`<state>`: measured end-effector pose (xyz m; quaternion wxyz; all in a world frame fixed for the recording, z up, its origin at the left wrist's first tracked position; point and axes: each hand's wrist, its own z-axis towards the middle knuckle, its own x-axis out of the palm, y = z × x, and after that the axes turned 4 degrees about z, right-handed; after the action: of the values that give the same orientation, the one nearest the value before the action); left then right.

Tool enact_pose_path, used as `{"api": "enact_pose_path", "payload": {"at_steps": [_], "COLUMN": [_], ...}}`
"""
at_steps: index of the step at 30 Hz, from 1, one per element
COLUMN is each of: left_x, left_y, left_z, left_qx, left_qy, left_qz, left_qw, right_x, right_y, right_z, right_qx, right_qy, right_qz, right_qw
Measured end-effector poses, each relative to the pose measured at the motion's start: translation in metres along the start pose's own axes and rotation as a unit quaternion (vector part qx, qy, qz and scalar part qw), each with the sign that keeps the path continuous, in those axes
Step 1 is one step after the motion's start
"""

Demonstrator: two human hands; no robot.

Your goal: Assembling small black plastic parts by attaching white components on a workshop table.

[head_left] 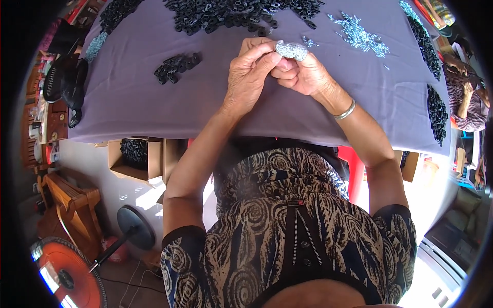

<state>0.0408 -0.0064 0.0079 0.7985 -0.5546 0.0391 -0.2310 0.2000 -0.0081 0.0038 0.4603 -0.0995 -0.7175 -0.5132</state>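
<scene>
My left hand (250, 69) and my right hand (307, 74) meet above the cloth-covered table, their fingertips touching or nearly so. A lumpy silver-grey piece (291, 50) lies along the top of my right hand at the thumb; whether it is wrapped round the thumb or held, I cannot tell. My left thumb and forefinger pinch together at its left end, and what is between them is too small to make out. The fingers of my right hand are curled in below. Just beyond it lie a few tiny silvery pieces (309, 42).
A large heap of small black parts (226, 14) covers the far table, with a smaller black cluster (177, 66) at left. Silvery, spring-like pieces (362, 38) lie at far right. Below the table edge stands a cardboard box (131, 172); a fan (69, 277) is at lower left.
</scene>
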Motion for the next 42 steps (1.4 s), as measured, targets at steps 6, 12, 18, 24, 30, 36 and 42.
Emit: {"api": "enact_pose_path", "payload": {"at_steps": [6,12,18,24,30,36,42], "left_x": [-0.002,-0.008,-0.048,-0.092,-0.129,-0.173,-0.170], "left_y": [-0.002,0.003,0.001,-0.016,-0.037,-0.037,-0.028], "left_z": [0.000,0.005,0.018,0.027,0.023,-0.008,-0.014], "left_qx": [-0.002,0.048,0.045,0.050,0.014,0.046,0.025], "left_qy": [-0.035,-0.054,-0.088,-0.094,-0.111,-0.166,-0.120], "left_qz": [0.001,0.126,0.326,0.562,0.572,0.603,0.555], "left_qw": [0.999,0.989,0.940,0.820,0.812,0.779,0.823], "right_x": [0.004,0.015,0.016,0.023,0.027,0.026,0.034], "right_y": [-0.003,-0.004,-0.003,-0.015,-0.008,-0.004,-0.004], "right_z": [0.004,0.001,0.005,0.011,0.009,0.009,0.006], "right_qx": [0.020,0.023,-0.051,-0.164,-0.119,-0.085,-0.088], "right_qy": [-0.014,-0.117,-0.162,-0.165,-0.163,-0.173,-0.168], "right_qz": [0.034,-0.092,-0.198,-0.492,-0.473,-0.452,-0.477], "right_qw": [0.999,0.989,0.965,0.839,0.857,0.871,0.858]}}
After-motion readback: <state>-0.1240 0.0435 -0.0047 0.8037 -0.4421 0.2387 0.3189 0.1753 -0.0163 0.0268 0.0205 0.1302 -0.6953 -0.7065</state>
